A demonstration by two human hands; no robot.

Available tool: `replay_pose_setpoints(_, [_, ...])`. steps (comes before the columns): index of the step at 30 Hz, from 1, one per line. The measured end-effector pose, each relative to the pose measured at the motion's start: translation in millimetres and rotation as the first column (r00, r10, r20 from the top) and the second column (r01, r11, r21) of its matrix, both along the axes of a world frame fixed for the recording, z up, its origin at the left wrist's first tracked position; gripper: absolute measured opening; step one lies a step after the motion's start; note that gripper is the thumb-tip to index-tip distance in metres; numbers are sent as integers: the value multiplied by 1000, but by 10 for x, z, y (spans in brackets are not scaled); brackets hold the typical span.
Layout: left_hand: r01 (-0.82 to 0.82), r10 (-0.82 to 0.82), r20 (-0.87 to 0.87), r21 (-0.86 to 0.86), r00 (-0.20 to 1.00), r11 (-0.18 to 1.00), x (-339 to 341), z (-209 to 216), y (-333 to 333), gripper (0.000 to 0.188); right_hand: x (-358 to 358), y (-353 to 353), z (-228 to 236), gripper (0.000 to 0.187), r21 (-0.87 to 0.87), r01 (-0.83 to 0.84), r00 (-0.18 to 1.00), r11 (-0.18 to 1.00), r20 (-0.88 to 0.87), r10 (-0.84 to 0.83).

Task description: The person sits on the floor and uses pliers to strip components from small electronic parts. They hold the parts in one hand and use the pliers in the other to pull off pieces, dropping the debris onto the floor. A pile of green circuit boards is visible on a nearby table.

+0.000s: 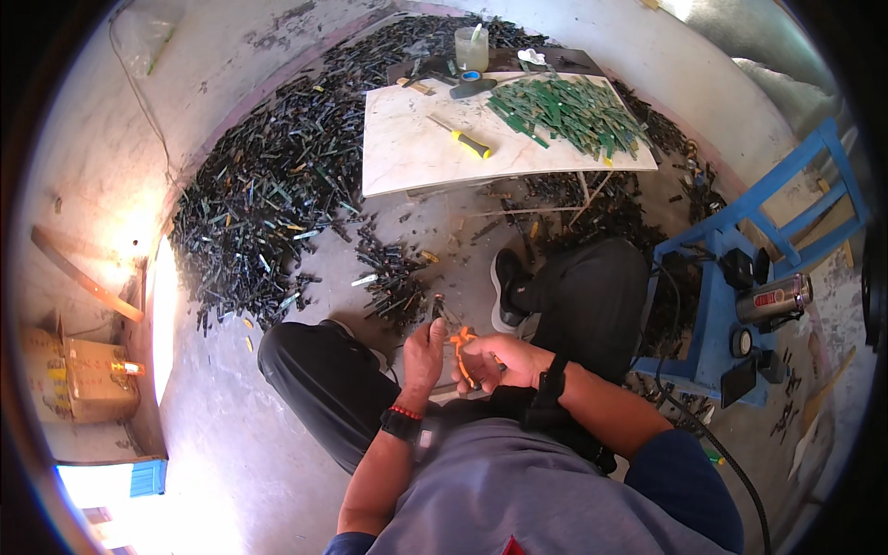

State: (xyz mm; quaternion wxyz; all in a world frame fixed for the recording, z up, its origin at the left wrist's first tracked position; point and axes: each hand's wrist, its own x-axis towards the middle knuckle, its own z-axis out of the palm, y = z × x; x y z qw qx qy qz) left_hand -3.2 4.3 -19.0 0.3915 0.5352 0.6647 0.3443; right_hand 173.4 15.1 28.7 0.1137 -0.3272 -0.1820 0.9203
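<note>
My right hand (507,359) is closed around orange-handled pliers (465,357), held low between my knees. Close beside it on the left, my left hand (424,355) has its thumb up and fingers curled. A small dark and metallic piece shows just beyond the left fingertips, too small to name. On the floor ahead of both hands lies a small heap of dark strip-like parts (393,280). Past it stands a low table with a pale top (407,129), which bears a pile of green circuit board strips (569,113) and a yellow-and-black screwdriver (472,144).
A large heap of dark strip parts (268,194) covers the floor at far left. A cloudy jar (472,51) stands behind the table. At right, a blue chair (698,324) carries a metal flask (775,298) and small black boxes; a black cable (689,416) hangs beside me. Cardboard boxes (97,381) sit left.
</note>
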Motion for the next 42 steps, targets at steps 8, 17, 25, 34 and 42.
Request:
replay_pose_setpoints(8, [18, -17, 37, -6, 999, 1000, -17, -12, -7, 42, 84, 47, 26, 27, -66, 68, 991, 996, -107, -74])
replay_pose_setpoints(17, [24, -24, -71, 4, 997, 1000, -3, -29, 5, 45, -47, -34, -45, 27, -52, 100, 995, 994, -7, -100])
replay_pose_setpoints(25, [14, -14, -130, -5, 991, 1000, 9, -57, 17, 46, -77, -23, -84, 28, 47, 114, 993, 992, 24, -115])
replay_pose_setpoints(34, [12, -11, -81, 20, 997, 1000, -6, -86, 9, 45, -81, -14, -99, 26, -16, 59, 996, 998, 70, -58])
replay_pose_setpoints(42, [12, -12, -105, 2, 994, 1000, 3, -78, 11, 46, -123, -26, -112, 24, 50, 96, 986, 994, 131, -101])
